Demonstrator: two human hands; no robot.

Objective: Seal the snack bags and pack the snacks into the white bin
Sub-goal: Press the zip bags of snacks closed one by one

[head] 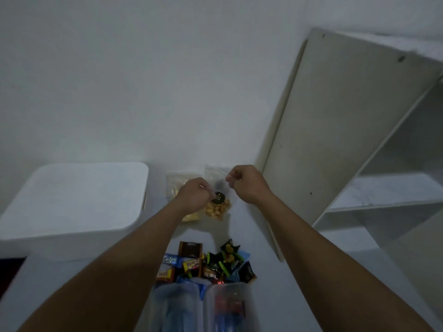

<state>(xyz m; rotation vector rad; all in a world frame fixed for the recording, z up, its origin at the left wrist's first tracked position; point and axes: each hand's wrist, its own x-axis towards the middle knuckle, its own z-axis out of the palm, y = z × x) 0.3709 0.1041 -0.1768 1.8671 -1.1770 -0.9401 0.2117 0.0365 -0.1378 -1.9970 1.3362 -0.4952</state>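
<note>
A clear snack bag point(218, 207) with a black label and golden snacks in its lower end is lifted between my hands. My left hand point(195, 196) pinches one side of its top, and my right hand point(247, 184) pinches the other side. Behind them another clear bag point(176, 182) of pale snacks lies on the white surface, partly hidden by my left hand. The white bin point(79, 200) stands at the left with its lid on. Several small wrapped snacks point(211, 262) lie in a pile close to me.
Two clear plastic containers point(203, 307) stand at the bottom edge in front of the snack pile. A white shelf unit point(359, 144) with open compartments rises on the right. A plain white wall fills the back.
</note>
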